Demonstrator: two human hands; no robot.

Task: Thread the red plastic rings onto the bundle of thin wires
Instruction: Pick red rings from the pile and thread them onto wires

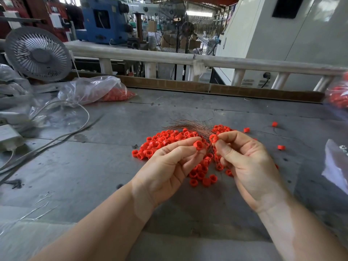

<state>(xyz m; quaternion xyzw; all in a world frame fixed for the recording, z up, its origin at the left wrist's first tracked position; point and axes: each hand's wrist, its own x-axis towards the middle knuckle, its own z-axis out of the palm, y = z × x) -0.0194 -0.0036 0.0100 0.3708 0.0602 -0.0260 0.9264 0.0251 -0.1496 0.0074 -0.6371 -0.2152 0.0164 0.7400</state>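
Red rings (pixel 169 142) are lying piled on the grey worktop (pixel 94 166); left hand (pixel 169 166) is pinching one, right hand (pixel 244 161) is pinching another on the wire bundle (pixel 190 127).

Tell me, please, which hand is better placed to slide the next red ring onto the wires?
Probably the left hand. Its fingertips pinch a loose red ring right beside the wire bundle, while the right hand already has its grip on another ring at the wires.
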